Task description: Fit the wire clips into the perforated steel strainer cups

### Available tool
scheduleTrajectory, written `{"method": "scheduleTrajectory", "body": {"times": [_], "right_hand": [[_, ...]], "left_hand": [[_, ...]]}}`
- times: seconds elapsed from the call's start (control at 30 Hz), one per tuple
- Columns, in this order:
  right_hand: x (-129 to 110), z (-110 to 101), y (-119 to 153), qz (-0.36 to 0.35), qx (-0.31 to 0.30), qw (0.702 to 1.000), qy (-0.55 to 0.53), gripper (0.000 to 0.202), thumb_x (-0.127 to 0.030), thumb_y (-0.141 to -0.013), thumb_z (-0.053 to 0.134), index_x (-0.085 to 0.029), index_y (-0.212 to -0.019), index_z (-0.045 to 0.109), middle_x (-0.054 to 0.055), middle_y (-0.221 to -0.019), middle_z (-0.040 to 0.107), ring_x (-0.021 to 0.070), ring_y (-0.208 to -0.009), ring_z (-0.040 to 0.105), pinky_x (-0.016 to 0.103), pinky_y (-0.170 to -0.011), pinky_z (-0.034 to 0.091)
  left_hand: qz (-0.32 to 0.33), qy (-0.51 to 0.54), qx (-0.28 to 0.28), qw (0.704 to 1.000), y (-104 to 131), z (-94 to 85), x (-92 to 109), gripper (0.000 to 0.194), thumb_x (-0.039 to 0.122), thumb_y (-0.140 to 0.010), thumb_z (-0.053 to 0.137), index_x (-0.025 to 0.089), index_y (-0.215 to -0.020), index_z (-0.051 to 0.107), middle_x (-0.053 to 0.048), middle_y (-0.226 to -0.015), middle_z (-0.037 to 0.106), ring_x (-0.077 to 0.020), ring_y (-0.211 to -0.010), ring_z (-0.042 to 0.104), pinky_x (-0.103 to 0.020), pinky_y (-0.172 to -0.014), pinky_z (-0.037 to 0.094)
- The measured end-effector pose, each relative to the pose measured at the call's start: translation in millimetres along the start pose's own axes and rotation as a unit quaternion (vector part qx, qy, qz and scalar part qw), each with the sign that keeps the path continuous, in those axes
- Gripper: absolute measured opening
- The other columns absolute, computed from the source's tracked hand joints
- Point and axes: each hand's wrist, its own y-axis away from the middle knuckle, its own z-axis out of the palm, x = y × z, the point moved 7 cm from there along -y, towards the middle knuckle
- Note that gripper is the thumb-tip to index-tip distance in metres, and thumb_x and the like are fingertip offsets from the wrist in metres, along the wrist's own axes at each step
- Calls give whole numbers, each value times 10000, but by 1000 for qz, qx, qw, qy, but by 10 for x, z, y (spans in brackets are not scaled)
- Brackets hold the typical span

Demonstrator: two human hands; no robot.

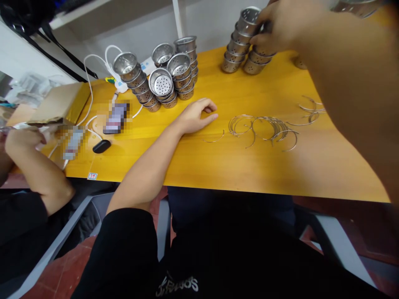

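Note:
My left hand (199, 115) rests on the yellow table, fingers loosely curled and apart, nothing in it. Just right of it lie thin curved metal wires (264, 128), with a smaller group (311, 111) farther right. At the upper right my right hand (277, 29) reaches to the stacks of perforated metal cups (238, 45); its fingers are at the top of the right stack (257, 62), and its grip there is blurred and partly hidden. More stacked cups (162, 83) stand behind my left hand.
A phone (116, 118), a black oval object (101, 146) and white cables lie on the left. Behind them are a cardboard box (59, 101) and a power strip (148, 65). Another person's arm (34, 162) rests at the far left. A shelf runs along the back.

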Motion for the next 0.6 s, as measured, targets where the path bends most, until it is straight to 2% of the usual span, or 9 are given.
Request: {"method": "scheduleTrajectory", "body": {"times": [0.07, 0.1, 0.13, 0.23, 0.33, 0.4, 0.5, 0.6], "right_hand": [[24, -68, 96, -16, -17, 989, 146, 555, -564, -1111, 1053, -210, -1524, 945, 179, -1847, 668, 616, -1772, 518, 922, -1343, 430], [24, -108, 145, -14, -17, 982, 186, 615, -638, -1175, 966, -159, -1558, 923, 224, -1838, 658, 629, -1751, 542, 906, -1316, 468], [18, -151, 189, -3, -12, 981, 196, 647, -645, -1191, 942, -109, -1551, 914, 253, -1814, 666, 637, -1739, 552, 890, -1316, 478], [-68, -223, 278, 16, -3, 981, 192, 621, -501, -1117, 1040, -55, -1525, 897, 252, -1798, 675, 617, -1729, 567, 840, -1361, 453], [-295, -254, 287, -11, 23, 986, 166, 774, -344, -1035, 1098, -86, -1700, 797, 252, -1854, 627, 579, -1767, 540, 832, -1441, 357], [-505, -244, 256, -29, 34, 986, 160, 873, -231, -1018, 1052, -101, -1808, 704, 285, -1888, 574, 572, -1797, 509, 844, -1478, 302], [-893, -138, 176, -50, 21, 987, 153, 856, -152, -1052, 951, -110, -1852, 648, 283, -1906, 540, 542, -1817, 492, 806, -1482, 365], [-1320, 89, 100, -82, -22, 991, 107, 773, -139, -1143, 913, -87, -1863, 633, 278, -1926, 488, 440, -1841, 493, 618, -1527, 441]], "left_hand": [[1, -1, 0, 1000, -13, 9, 18, 182, 275, -1108, 838, 207, -1274, 807, -124, -1389, 900, -232, -1274, 867, -422, -1221, 702], [1, 0, 0, 1000, -16, 13, 23, 181, 272, -1105, 839, 206, -1270, 807, -124, -1385, 899, -231, -1269, 865, -419, -1216, 700], [1, 1, 0, 1000, -18, 17, 25, 181, 268, -1103, 839, 205, -1270, 807, -125, -1382, 899, -231, -1266, 863, -417, -1214, 698], [4, 4, 1, 1000, -15, 19, 26, 177, 256, -1098, 832, 204, -1266, 808, -126, -1377, 898, -230, -1263, 855, -418, -1215, 696], [6, 2, 1, 1000, -14, 16, 26, 174, 258, -1099, 829, 201, -1263, 808, -130, -1379, 895, -232, -1267, 855, -418, -1216, 696], [7, 0, -1, 1000, -17, 16, 27, 174, 262, -1100, 832, 205, -1262, 807, -126, -1377, 894, -231, -1270, 856, -417, -1218, 695], [11, -2, -3, 1000, -23, 19, 26, 175, 262, -1103, 840, 209, -1266, 805, -123, -1369, 891, -230, -1273, 855, -417, -1228, 694], [13, 2, -4, 1000, -27, 32, 1, 181, 264, -1107, 851, 208, -1272, 803, -125, -1375, 885, -230, -1274, 854, -422, -1239, 693]]}}
